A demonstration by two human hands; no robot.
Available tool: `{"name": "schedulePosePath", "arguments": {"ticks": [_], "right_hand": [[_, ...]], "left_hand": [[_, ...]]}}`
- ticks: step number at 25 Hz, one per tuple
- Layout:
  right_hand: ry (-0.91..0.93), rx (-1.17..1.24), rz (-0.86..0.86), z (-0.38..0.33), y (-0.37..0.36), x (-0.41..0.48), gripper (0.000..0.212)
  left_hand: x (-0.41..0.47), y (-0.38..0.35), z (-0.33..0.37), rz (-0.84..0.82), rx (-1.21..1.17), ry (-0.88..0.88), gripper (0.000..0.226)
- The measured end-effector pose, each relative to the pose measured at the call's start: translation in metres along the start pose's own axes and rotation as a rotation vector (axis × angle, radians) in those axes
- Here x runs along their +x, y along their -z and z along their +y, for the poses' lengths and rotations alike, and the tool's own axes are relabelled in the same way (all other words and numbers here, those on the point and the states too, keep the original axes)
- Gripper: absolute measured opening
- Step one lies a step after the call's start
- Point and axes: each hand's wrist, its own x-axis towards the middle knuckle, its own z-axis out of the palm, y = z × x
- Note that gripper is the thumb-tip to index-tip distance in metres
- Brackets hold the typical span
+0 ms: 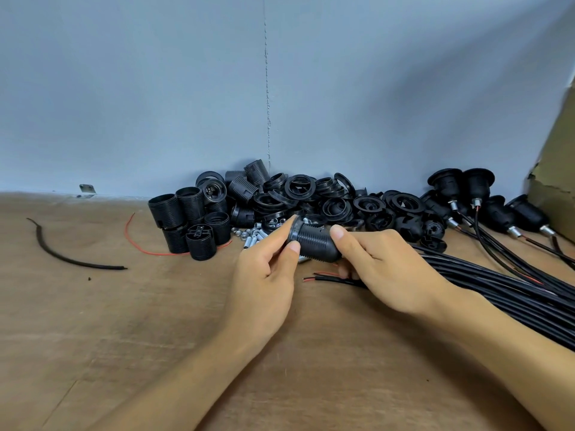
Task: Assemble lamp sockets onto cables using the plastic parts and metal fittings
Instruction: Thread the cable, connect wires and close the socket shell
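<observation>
A black threaded lamp socket (314, 242) lies sideways just above the wooden table, held between both hands. My left hand (267, 275) pinches the ring at its left end with thumb and fingers. My right hand (379, 262) grips the socket's right end, index finger over the top. A black cable (329, 279) with bared red and black wire tips lies under my right hand. Behind the socket lies a heap of black threaded sleeves (189, 222), rings (298, 188) and caps, with small metal fittings (252, 236) in front of it.
A bundle of black cables (504, 284) runs off to the right. Several assembled sockets on cables (476, 188) stand at the back right beside a cardboard box (557, 169). A loose black cable piece (62, 256) and a red wire (133, 241) lie at the left.
</observation>
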Motion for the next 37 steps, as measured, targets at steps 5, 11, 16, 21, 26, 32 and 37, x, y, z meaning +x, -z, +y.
{"name": "schedulePosePath", "arguments": {"ticks": [5, 11, 16, 21, 26, 32, 37], "right_hand": [[0.030, 0.110, -0.010, 0.001, -0.011, -0.004, 0.056], [0.060, 0.137, 0.029, 0.002, -0.005, -0.005, 0.040], [0.054, 0.235, 0.011, 0.003, 0.001, -0.004, 0.031], [0.039, 0.243, 0.027, 0.008, 0.012, -0.002, 0.028], [0.081, 0.138, 0.015, 0.010, 0.008, -0.002, 0.026], [0.060, 0.155, 0.040, 0.011, 0.011, -0.002, 0.029], [0.072, 0.113, 0.097, 0.014, 0.005, -0.002, 0.027]], "left_hand": [[0.002, -0.001, -0.002, 0.025, 0.031, 0.016, 0.041], [0.004, 0.002, -0.001, 0.049, -0.135, 0.061, 0.024], [0.010, 0.014, -0.005, 0.047, -0.299, 0.264, 0.026], [0.012, 0.016, -0.007, -0.019, -0.245, 0.409, 0.047], [0.015, 0.011, -0.008, -0.066, -0.174, 0.484, 0.046], [0.015, 0.014, -0.003, -0.168, -0.169, 0.470, 0.054], [0.014, 0.011, -0.009, -0.108, -0.074, 0.479, 0.039]]}}
